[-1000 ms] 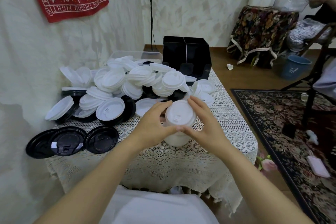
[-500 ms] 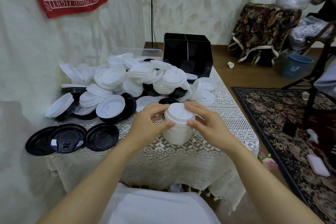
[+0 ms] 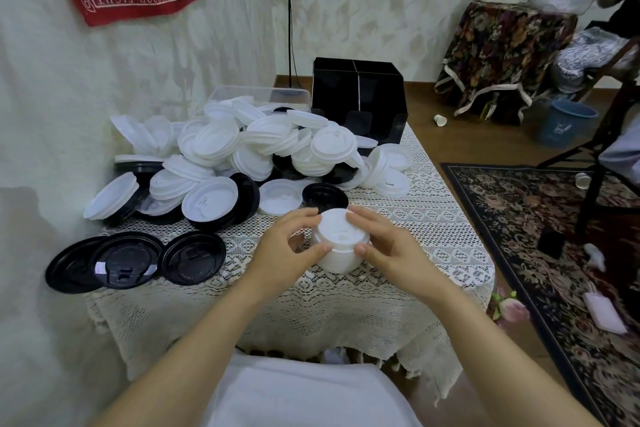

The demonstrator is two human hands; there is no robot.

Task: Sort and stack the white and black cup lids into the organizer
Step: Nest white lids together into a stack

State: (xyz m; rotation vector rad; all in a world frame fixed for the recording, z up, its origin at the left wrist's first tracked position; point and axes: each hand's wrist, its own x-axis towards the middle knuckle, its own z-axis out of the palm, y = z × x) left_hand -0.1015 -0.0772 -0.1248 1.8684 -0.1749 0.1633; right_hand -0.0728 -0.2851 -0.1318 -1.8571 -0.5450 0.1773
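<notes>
A stack of white lids [image 3: 341, 243] stands on the lace tablecloth [image 3: 415, 218] in front of me. My left hand [image 3: 284, 246] grips its left side and my right hand [image 3: 388, 246] grips its right side, thumbs at the near rim and fingers at the far rim. Behind it lies a big pile of white and black lids [image 3: 242, 152]. Three black lids [image 3: 138, 262] lie in a row at the table's left front. The black organizer [image 3: 358, 97] stands at the table's far end, its compartments open towards me.
A clear plastic bin [image 3: 259, 95] sits behind the pile, against the wall. One black lid [image 3: 325, 196] and one upturned white lid [image 3: 280, 197] lie just beyond my hands. To the right are a patterned rug [image 3: 554, 253], a chair and a blue bucket [image 3: 564, 126].
The stack of white lids has come down from just above the table onto the cloth, with both hands still round it. The hands have slid lower on its sides.
</notes>
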